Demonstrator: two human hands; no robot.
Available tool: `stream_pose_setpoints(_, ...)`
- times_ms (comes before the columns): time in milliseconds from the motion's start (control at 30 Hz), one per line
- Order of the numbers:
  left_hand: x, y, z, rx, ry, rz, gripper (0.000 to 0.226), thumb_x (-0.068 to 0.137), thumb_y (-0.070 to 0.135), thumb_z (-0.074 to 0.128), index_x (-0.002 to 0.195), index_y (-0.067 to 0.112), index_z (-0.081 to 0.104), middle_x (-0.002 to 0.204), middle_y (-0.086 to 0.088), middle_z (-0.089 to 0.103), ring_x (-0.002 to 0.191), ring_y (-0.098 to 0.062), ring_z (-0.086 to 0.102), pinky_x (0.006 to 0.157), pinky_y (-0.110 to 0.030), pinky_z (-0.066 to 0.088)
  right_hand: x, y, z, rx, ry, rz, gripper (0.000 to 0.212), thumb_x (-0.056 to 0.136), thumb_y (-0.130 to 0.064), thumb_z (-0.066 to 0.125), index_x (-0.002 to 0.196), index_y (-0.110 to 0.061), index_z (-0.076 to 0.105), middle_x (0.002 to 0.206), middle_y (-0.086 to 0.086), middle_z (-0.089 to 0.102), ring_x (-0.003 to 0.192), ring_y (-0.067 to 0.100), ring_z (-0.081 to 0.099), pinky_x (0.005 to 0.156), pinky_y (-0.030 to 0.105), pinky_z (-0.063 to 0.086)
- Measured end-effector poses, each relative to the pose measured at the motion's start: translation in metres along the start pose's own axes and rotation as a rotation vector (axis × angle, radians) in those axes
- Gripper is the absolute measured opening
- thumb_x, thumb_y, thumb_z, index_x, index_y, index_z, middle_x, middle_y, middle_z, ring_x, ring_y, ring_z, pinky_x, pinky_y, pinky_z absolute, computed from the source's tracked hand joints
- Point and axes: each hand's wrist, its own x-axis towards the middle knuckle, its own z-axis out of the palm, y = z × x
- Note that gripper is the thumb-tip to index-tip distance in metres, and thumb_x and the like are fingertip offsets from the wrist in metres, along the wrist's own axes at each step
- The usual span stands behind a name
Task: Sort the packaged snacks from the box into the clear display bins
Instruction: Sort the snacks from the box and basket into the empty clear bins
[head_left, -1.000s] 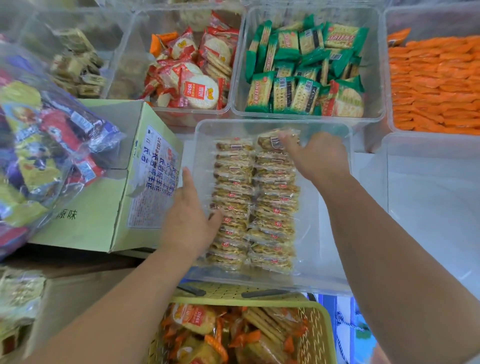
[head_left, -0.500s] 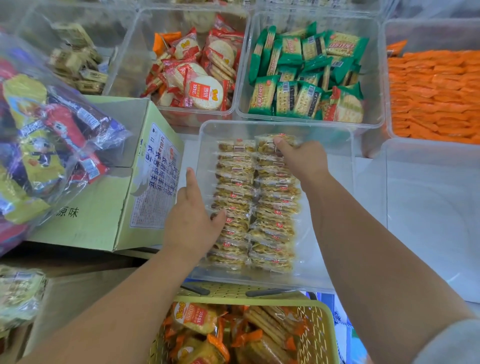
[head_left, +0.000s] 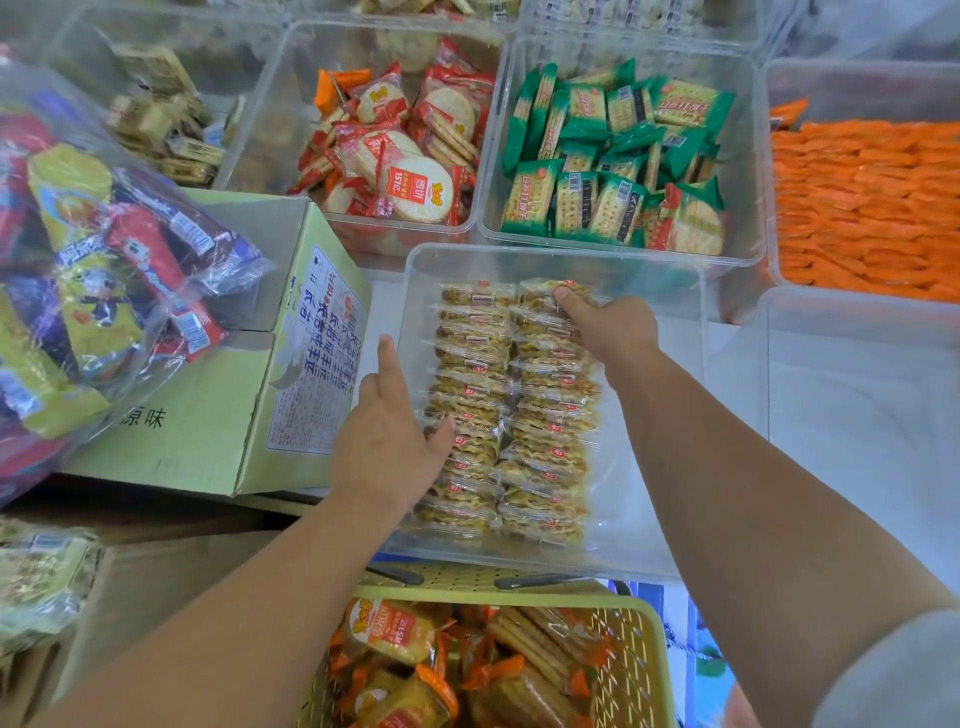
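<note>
Two biscuit-packet rows (head_left: 550, 415) in clear bin (head_left: 654, 467); left grip (head_left: 387, 441) flat against them, right grip (head_left: 608, 325) pinching far packet (head_left: 540, 290). Release may topple rows.

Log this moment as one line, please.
left hand: touches left cracker row; right hand: touches far packet of right cracker row; clear bin: holds both rows

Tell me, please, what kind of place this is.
Probably a snack shop, or its stockroom, during restocking. Clear bins hold sorted packets, a printed carton stands beside them, and a basket of more snacks sits in front.
</note>
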Motion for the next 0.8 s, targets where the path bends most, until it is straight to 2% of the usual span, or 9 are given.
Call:
stream_pose_setpoints(100, -0.001, 0.001, 0.000, 0.009, -0.003, -0.001, 0.112, 0.091, 0.057, 0.065, 0.158, 0.030, -0.020, 0.156, -0.009, 0.040, 0.118, -0.029, 0.063, 0.087, -0.040, 0.054, 0.002, -0.002, 0.003, 0.032, -0.021, 0.014, 0.068, 0.078, -0.075, 0.068, 0.065, -0.011, 0.047, 0.058, 0.003, 0.051, 0.053, 0.021, 0.053, 0.047, 0.029, 0.036)
stream_pose_setpoints(200, -0.001, 0.002, 0.000, 0.020, -0.003, -0.007, 0.112, 0.091, 0.057, 0.065, 0.159, 0.029, -0.019, 0.158, -0.010, 0.039, 0.120, -0.029, 0.063, 0.088, -0.039, 0.055, 0.004, -0.004, 0.009, 0.069, -0.044, 0.043, 0.065, 0.077, -0.071, 0.072, 0.072, -0.011, 0.048, 0.066, 0.003, 0.052, 0.062, 0.022, 0.054, 0.054, 0.031, 0.042)
stream_pose_setpoints(267, -0.001, 0.003, -0.001, 0.029, -0.002, -0.011, 0.113, 0.091, 0.057, 0.066, 0.159, 0.029, -0.019, 0.158, -0.010, 0.039, 0.119, -0.030, 0.064, 0.086, -0.039, 0.055, 0.006, -0.006, 0.012, 0.074, -0.040, 0.031, 0.061, 0.078, -0.066, 0.074, 0.067, -0.012, 0.048, 0.063, 0.003, 0.051, 0.062, 0.022, 0.053, 0.057, 0.032, 0.044)
stream_pose_setpoints(367, -0.001, 0.004, -0.002, 0.027, -0.010, -0.014, 0.113, 0.090, 0.057, 0.066, 0.159, 0.029, -0.019, 0.157, -0.011, 0.040, 0.118, -0.029, 0.065, 0.084, -0.038, 0.055, 0.006, -0.007, 0.013, 0.047, -0.035, 0.036, 0.058, 0.081, -0.065, 0.072, 0.067, -0.012, 0.052, 0.064, 0.003, 0.057, 0.062, 0.022, 0.056, 0.061, 0.034, 0.049)
stream_pose_setpoints(533, -0.001, 0.003, -0.002, 0.019, -0.009, -0.010, 0.113, 0.090, 0.056, 0.067, 0.160, 0.029, -0.019, 0.159, -0.012, 0.039, 0.120, -0.030, 0.064, 0.085, -0.038, 0.055, 0.002, -0.011, 0.008, -0.025, -0.057, 0.032, 0.063, 0.082, -0.070, 0.065, 0.067, -0.010, 0.058, 0.068, 0.006, 0.063, 0.062, 0.022, 0.060, 0.059, 0.032, 0.048)
stream_pose_setpoints(667, 0.000, 0.002, -0.002, -0.033, -0.014, -0.021, 0.113, 0.090, 0.054, 0.069, 0.159, 0.032, -0.019, 0.155, -0.009, 0.042, 0.121, -0.027, 0.062, 0.088, -0.040, 0.054, -0.012, -0.003, 0.000, 0.073, -0.064, 0.037, 0.081, 0.081, -0.083, 0.047, 0.096, -0.005, 0.060, 0.090, 0.004, 0.065, 0.080, 0.025, 0.061, 0.068, 0.036, 0.050)
stream_pose_setpoints(733, -0.001, 0.001, -0.003, -0.073, -0.006, -0.015, 0.113, 0.090, 0.052, 0.070, 0.160, 0.032, -0.017, 0.150, -0.008, 0.047, 0.120, -0.027, 0.062, 0.088, -0.041, 0.054, -0.024, 0.008, -0.005, 0.241, -0.015, 0.023, 0.077, 0.083, -0.085, 0.036, 0.090, -0.014, 0.063, 0.091, 0.003, 0.064, 0.082, 0.023, 0.060, 0.064, 0.033, 0.044)
stream_pose_setpoints(767, -0.001, 0.000, -0.003, -0.087, -0.002, -0.011, 0.113, 0.090, 0.052, 0.070, 0.160, 0.031, -0.015, 0.149, -0.009, 0.048, 0.119, -0.027, 0.062, 0.087, -0.042, 0.053, -0.029, 0.016, -0.006, 0.352, -0.021, 0.017, 0.076, 0.086, -0.084, 0.033, 0.098, -0.018, 0.067, 0.102, 0.003, 0.066, 0.092, 0.023, 0.061, 0.071, 0.034, 0.045)
stream_pose_setpoints(800, -0.001, 0.000, -0.002, -0.098, -0.002, -0.007, 0.112, 0.090, 0.051, 0.070, 0.160, 0.031, -0.015, 0.148, -0.008, 0.049, 0.119, -0.027, 0.062, 0.087, -0.042, 0.053, -0.031, 0.025, -0.005, 0.466, -0.059, 0.016, 0.078, 0.087, -0.083, 0.031, 0.117, -0.020, 0.068, 0.121, 0.002, 0.066, 0.109, 0.024, 0.060, 0.083, 0.037, 0.044)
